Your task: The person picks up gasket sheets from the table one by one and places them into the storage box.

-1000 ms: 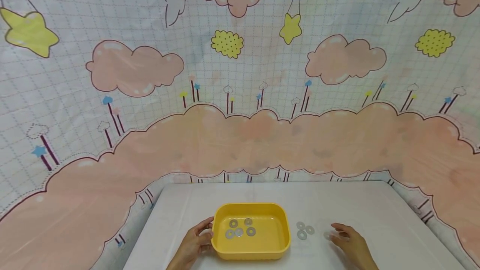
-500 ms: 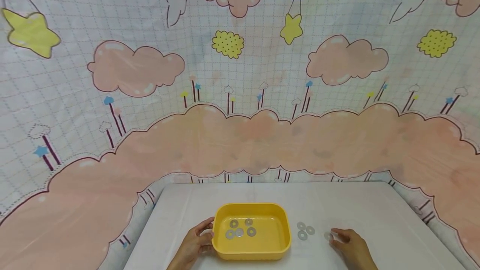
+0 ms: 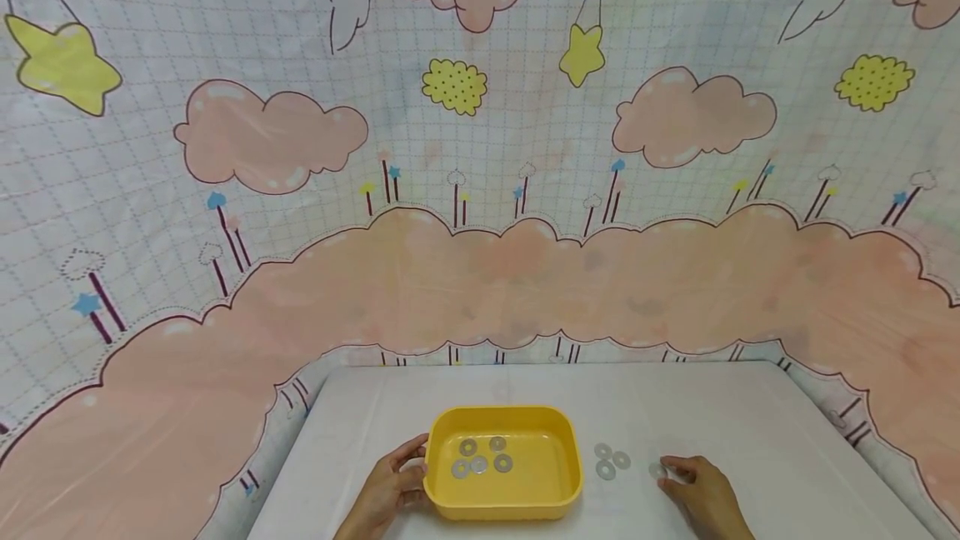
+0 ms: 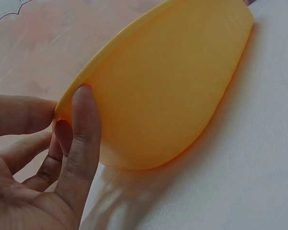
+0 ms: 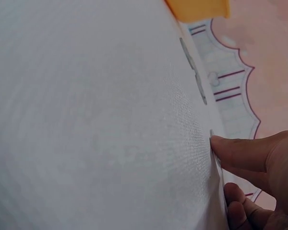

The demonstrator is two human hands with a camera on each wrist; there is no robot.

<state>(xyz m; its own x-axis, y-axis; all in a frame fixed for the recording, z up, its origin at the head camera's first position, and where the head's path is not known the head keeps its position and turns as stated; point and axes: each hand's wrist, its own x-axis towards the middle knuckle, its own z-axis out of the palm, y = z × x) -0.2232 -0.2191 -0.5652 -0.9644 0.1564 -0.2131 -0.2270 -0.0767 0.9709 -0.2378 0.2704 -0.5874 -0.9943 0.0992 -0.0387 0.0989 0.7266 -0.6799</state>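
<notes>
Before a cloud-printed backdrop (image 3: 480,290), a white tabletop (image 3: 352,415) bears a yellow tray (image 3: 525,487), gripped by the left hand (image 3: 387,480) and holding five washers (image 3: 502,470), three loose washers (image 3: 605,477), and a part-hidden washer (image 3: 652,471) touched by the right hand (image 3: 701,486), whose pinch is indiscernible

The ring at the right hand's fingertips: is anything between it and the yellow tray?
Yes. Three other rings lie on the white table between that ring and the yellow tray, whose raised right wall comes next. Nothing visible separates the ring from the right hand.
</notes>
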